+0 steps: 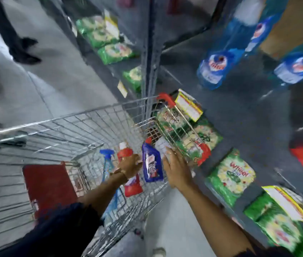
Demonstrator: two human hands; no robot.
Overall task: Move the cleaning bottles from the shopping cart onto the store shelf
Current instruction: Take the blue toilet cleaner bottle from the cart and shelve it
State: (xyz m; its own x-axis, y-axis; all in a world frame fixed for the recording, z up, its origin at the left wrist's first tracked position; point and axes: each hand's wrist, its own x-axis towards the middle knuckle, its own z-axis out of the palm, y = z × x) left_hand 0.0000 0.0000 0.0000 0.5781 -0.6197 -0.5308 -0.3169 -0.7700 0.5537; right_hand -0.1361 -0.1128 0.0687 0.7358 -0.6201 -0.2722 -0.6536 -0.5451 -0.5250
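The wire shopping cart (72,115) stands left of the dark store shelf (249,117). Inside it lie a red bottle (133,186) with a white cap, a dark blue bottle (151,164), a pale blue spray bottle (108,164) and a white bottle (161,146). My left hand (130,166) is wrapped around the middle of the red bottle. My right hand (176,169) reaches in beside the blue bottle, its fingers laid over the white bottle near the cart's right rim. Motion blur hides whether it grips.
Large blue bottles (213,71) stand on the shelf above. Green detergent bags (232,175) fill the lower shelf, close to the cart's right side. A red seat flap (48,186) is in the cart. A person's legs (17,43) stand in the aisle at top left.
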